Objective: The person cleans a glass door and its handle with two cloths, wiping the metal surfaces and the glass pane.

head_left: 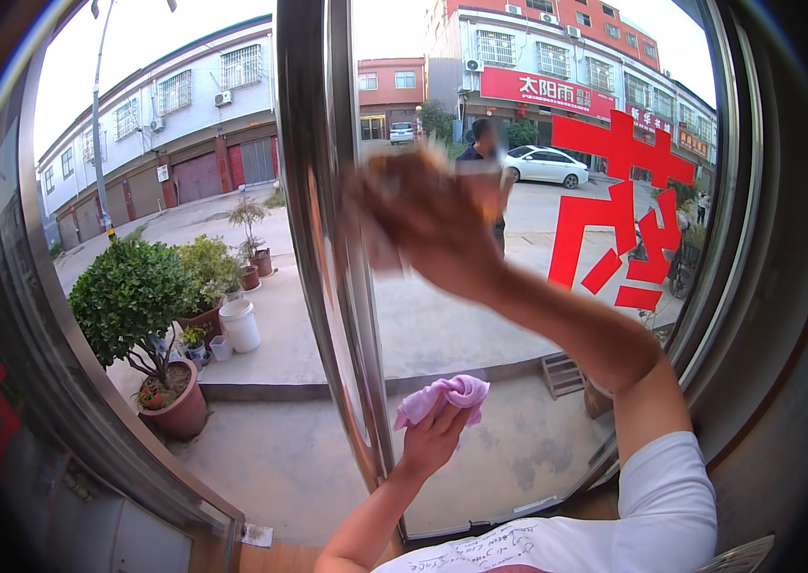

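My left hand (435, 441) is low in the middle, fingers bent around a crumpled pink cloth (444, 396) held up before the glass. Higher up, my right hand (437, 215) reaches across from the right, close to the shiny metal door post (313, 86). Motion smears its fingers. Brownish, yellowish and pale patches blur around them, and whether it holds anything is unclear. Part of the post and the glass is hidden behind this hand. Large red strip lettering (576, 224) sits on the glass pane to the right of my right forearm.
Metal framing (184, 487) edges the left opening. Outside stand a potted bush (136, 296), a white bucket (241, 326) and smaller pots. A person (481, 143) in dark clothes stands beyond the glass near a white car (547, 164). A wooden pallet (564, 374) lies behind my right elbow.
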Demonstrator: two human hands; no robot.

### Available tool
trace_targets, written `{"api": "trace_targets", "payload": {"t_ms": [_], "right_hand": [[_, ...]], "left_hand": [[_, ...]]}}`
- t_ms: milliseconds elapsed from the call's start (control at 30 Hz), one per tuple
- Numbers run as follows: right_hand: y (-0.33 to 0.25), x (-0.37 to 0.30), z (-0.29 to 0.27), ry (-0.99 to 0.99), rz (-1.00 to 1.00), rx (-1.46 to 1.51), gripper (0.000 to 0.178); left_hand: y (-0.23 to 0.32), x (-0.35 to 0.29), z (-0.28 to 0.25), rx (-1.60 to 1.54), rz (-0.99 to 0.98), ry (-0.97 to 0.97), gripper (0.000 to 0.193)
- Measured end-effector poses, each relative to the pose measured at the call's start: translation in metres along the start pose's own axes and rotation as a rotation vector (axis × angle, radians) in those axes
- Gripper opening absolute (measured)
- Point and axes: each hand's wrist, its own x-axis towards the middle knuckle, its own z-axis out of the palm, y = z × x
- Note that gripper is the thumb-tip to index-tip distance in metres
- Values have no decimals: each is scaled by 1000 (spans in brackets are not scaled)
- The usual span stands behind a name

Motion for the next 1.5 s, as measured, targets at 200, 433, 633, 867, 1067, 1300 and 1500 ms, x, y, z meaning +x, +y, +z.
{"api": "trace_targets", "payload": {"t_ms": [200,433,633,867,1067,1300,1500], "right_hand": [[-40,-145,-55,-422,-282,475,41],[97,-49,-66,-235,-163,361,31],[183,35,-93,235,88,-158,41],[34,-80,-55,-56,82,82,55],[-8,-170,-82,-391,-338,270,33],[29,-33,-26,-7,-13,86,45],[-5,7,5,232,188,20,34]], "left_hand": [[0,-63,25,9,121,-159,57],[-12,-13,-13,61,20,-103,56],[-17,117,-54,-75,-157,239,53],[6,6,6,5,-62,-35,58],[23,-82,23,-5,-2,-220,55],[15,-19,-4,-58,-257,-79,49],[10,-40,3,3,-229,-80,49]]}}
